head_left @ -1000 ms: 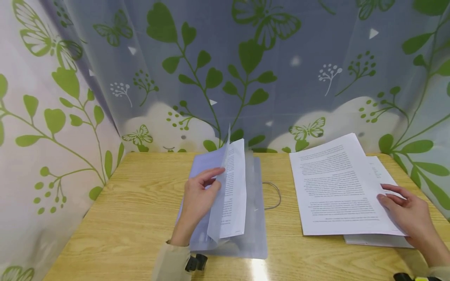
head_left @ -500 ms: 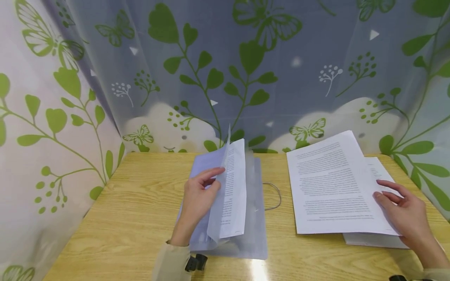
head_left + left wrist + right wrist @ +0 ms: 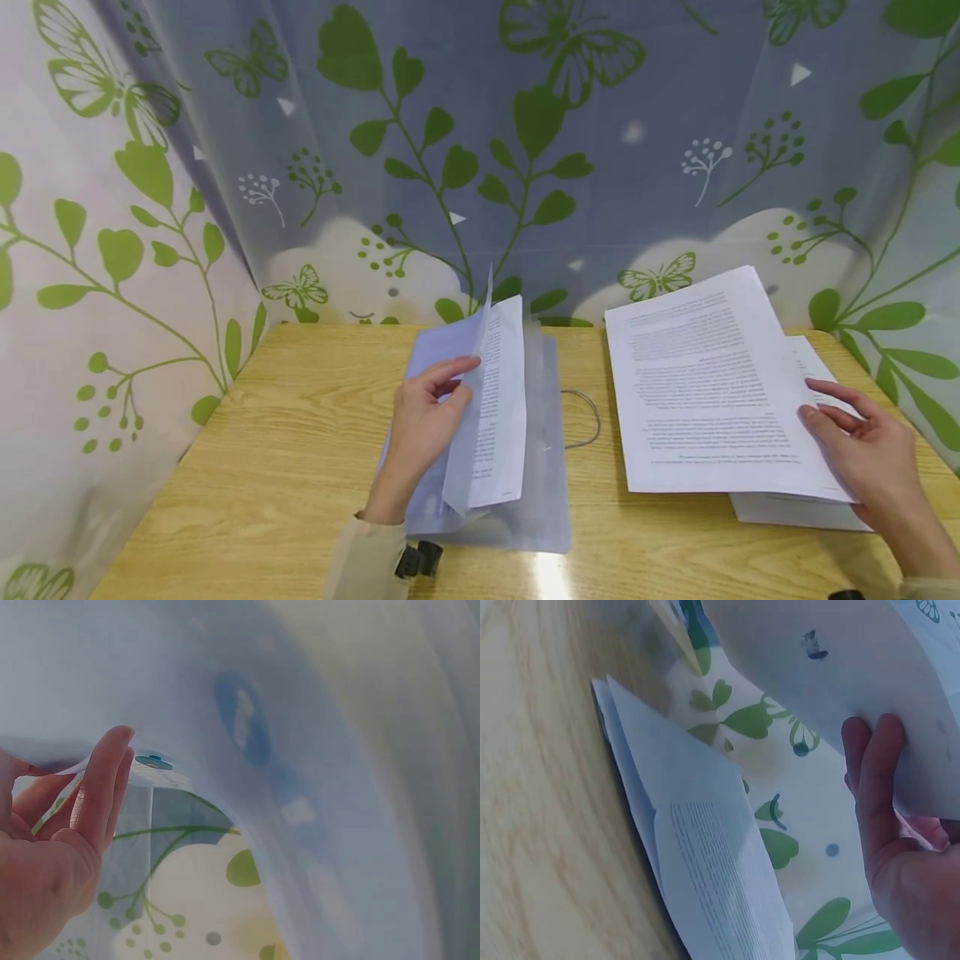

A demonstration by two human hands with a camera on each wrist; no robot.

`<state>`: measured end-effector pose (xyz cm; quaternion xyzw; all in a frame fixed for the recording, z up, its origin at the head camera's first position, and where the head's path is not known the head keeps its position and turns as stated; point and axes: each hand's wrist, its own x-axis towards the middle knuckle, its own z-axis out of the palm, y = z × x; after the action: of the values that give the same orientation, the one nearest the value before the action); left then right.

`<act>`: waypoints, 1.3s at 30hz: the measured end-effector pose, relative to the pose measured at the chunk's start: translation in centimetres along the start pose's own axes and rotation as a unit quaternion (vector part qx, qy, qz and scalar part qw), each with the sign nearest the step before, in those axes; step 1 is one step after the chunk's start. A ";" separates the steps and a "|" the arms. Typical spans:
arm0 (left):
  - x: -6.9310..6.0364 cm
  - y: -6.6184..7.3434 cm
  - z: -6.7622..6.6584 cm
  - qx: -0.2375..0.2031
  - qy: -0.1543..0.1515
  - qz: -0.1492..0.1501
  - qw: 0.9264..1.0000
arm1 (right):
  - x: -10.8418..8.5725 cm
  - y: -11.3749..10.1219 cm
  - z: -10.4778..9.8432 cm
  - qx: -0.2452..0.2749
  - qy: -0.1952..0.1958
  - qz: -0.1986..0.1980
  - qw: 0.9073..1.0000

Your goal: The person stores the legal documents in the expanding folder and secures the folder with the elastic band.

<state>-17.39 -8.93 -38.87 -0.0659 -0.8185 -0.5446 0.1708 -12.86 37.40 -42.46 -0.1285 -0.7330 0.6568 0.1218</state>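
Observation:
My left hand (image 3: 423, 425) pinches a translucent plastic leaf (image 3: 461, 471) of a pale folder (image 3: 551, 500) and holds it raised. Behind that leaf, printed pages (image 3: 508, 417) stand partly uncovered in the folder. In the left wrist view, the blurred leaf fills much of the frame beside the fingers (image 3: 105, 780). On the right, my right hand (image 3: 873, 450) grips printed paper (image 3: 697, 392) by its right edge, thumb on the printed face. The right wrist view shows straight fingers against its back. A second stack of paper (image 3: 712, 855) lies on the table beneath, partly covered.
A thin grey cord loop (image 3: 597, 417) sticks out from the folder's right side onto the wooden table (image 3: 262, 467). A curtain (image 3: 645, 167) with leaves and butterflies hangs behind the table and along both sides.
My right hand has lifted the printed paper and shifted it slightly left and away from me, and more of its far edge rises against the curtain. The left hand and folder stay put.

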 end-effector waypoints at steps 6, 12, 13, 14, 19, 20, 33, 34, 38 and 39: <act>0.0 0.0 0.0 -0.002 -0.002 0.000 1.000 | -0.4 -0.4 0.6 0.031 -0.014 0.000 0.999; 0.0 0.0 0.0 -0.002 -0.003 0.000 1.000 | -0.6 -0.7 0.8 0.070 -0.033 0.000 0.997; 0.0 0.0 0.0 -0.001 -0.004 -0.001 1.000 | -0.6 -0.7 0.9 0.075 -0.035 0.003 0.997; 0.0 0.0 0.0 0.000 -0.004 -0.001 1.000 | -0.6 -0.7 1.0 0.078 -0.037 0.005 0.996; 0.0 0.0 0.0 0.000 -0.001 0.001 1.000 | -0.6 -0.7 1.5 0.081 -0.051 0.044 0.994; 0.0 0.0 0.0 -0.001 0.000 0.003 1.000 | -0.6 -0.7 1.6 0.081 -0.055 0.050 0.994; 0.0 0.3 -0.3 0.002 0.005 0.007 1.000 | -1.0 -1.0 3.0 0.090 -0.081 0.069 0.990; 0.0 0.3 -0.3 0.002 0.003 0.007 1.000 | -1.1 -1.0 3.0 0.088 -0.083 0.068 0.990; 0.1 0.3 -0.6 0.001 -0.006 0.001 1.000 | -1.3 -1.3 3.3 0.083 -0.092 0.063 0.990; 0.1 0.3 -0.6 -0.001 -0.008 -0.002 1.000 | -1.3 -1.3 3.4 0.083 -0.095 0.061 0.990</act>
<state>-17.29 -9.36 -38.34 -0.0692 -0.8197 -0.5448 0.1630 -12.87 33.67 -41.50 -0.0997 -0.6747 0.7310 0.0217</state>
